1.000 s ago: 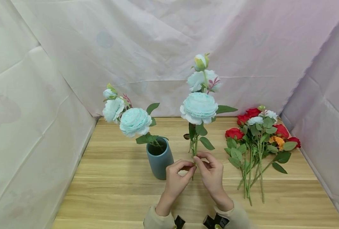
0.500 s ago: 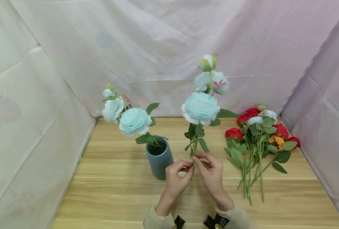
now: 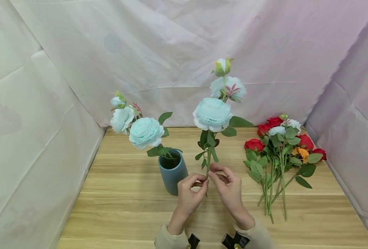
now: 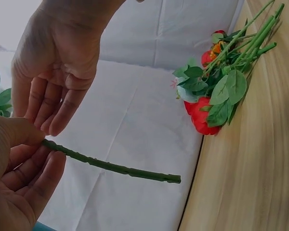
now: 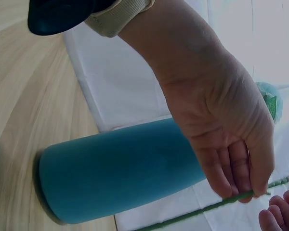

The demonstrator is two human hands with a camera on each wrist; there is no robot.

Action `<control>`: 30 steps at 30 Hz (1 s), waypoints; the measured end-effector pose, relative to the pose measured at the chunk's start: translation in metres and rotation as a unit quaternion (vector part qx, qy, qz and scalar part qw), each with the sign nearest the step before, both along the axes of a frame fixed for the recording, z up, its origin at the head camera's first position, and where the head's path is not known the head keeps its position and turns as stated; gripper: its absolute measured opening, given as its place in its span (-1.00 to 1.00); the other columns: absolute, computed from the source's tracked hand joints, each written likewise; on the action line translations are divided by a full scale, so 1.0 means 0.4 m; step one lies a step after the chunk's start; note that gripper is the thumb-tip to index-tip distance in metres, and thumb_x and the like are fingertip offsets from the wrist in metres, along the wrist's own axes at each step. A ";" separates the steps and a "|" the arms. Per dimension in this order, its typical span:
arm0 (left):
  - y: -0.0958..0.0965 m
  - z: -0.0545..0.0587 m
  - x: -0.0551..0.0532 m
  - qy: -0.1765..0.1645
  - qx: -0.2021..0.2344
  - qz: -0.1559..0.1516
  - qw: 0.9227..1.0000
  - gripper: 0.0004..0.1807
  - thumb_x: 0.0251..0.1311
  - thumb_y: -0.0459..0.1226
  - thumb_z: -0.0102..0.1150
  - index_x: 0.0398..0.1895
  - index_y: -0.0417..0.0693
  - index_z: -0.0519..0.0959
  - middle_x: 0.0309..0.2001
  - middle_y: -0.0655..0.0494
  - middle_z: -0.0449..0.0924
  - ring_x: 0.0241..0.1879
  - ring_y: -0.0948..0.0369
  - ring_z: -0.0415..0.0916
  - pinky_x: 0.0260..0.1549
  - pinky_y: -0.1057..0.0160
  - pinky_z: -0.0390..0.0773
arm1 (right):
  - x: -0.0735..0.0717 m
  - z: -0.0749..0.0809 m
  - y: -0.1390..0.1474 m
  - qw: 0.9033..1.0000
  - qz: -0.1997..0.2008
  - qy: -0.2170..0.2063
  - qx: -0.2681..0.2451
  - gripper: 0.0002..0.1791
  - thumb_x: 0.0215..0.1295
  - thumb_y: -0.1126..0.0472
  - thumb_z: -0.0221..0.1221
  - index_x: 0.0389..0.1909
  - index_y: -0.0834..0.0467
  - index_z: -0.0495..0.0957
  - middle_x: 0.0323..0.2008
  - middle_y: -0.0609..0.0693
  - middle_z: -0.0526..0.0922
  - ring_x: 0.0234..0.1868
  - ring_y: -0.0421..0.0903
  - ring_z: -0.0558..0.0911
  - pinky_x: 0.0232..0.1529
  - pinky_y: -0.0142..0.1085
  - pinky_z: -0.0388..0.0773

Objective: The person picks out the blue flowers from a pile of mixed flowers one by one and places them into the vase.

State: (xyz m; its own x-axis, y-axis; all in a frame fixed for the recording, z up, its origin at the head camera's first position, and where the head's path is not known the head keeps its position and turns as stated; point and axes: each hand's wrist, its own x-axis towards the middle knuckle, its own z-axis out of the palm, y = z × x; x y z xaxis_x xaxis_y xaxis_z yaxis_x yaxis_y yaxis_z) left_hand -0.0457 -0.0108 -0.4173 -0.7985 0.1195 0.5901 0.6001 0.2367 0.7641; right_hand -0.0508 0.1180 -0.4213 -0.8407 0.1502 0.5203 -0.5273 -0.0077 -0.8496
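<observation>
In the head view, an artificial pale-blue peony stem (image 3: pixel 213 114) stands upright before me, with two blooms and a bud. My left hand (image 3: pixel 188 193) pinches its green stem low down between thumb and fingertips. Just above, my right hand (image 3: pixel 228 190) pinches the same stem. The bare lower end of the stem (image 4: pixel 115 167) sticks out past my left fingers in the left wrist view. To the left of my hands stands a blue-grey vase (image 3: pixel 172 180), seen large as a blue cylinder (image 5: pixel 120 168) in the right wrist view. A similar peony stem (image 3: pixel 146 132) leans left out of it.
On the right of the wooden table (image 3: pixel 124 207) lies a pile of artificial flowers (image 3: pixel 277 148), with red, white and orange blooms and green stems toward me. Pale cloth (image 3: pixel 171 45) hangs behind and on both sides.
The held peony swings slightly right, then back left, and its leaves turn. Both hands shift a little left with the stem. The vase and the pile stay put.
</observation>
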 end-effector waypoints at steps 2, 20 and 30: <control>-0.002 -0.006 -0.002 0.001 0.002 0.003 1.000 -0.89 -0.01 -0.58 0.21 -0.46 -0.27 0.59 -0.45 -0.11 0.62 -0.49 0.13 0.60 -0.50 0.33 0.61 | 0.000 -0.003 0.005 1.000 -0.004 -0.005 0.002 -0.80 0.11 0.59 0.16 -0.22 0.42 0.57 -0.26 0.23 0.63 -0.14 -0.23 0.60 -0.24 -0.45 0.56; -0.032 -0.025 -0.022 0.090 0.016 0.018 0.996 -0.90 -0.08 -0.60 0.23 -0.49 -0.32 0.57 -0.49 -0.12 0.59 -0.54 0.15 0.57 -0.55 0.41 0.58 | 0.002 -0.065 0.110 0.996 -0.067 -0.064 0.012 -0.81 0.11 0.56 0.18 -0.21 0.45 0.57 -0.25 0.33 0.60 -0.19 -0.24 0.58 -0.27 -0.50 0.55; -0.044 0.006 -0.020 0.100 0.011 0.031 0.994 -0.90 -0.05 -0.58 0.22 -0.46 -0.30 0.59 -0.47 -0.12 0.61 -0.54 0.15 0.58 -0.52 0.40 0.58 | 0.018 -0.023 0.140 0.993 -0.101 -0.059 0.022 -0.83 0.11 0.62 0.13 -0.24 0.56 0.52 -0.30 0.38 0.58 -0.23 -0.25 0.59 -0.29 -0.53 0.54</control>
State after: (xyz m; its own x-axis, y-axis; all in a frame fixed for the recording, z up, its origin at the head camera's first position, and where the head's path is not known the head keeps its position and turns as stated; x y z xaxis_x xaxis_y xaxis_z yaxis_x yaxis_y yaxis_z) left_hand -0.0536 -0.0286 -0.4149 -0.6703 0.0591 0.7398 0.7253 0.2634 0.6361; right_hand -0.0438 0.1738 -0.4305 -0.8509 0.3017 0.4300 -0.4115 0.1259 -0.9027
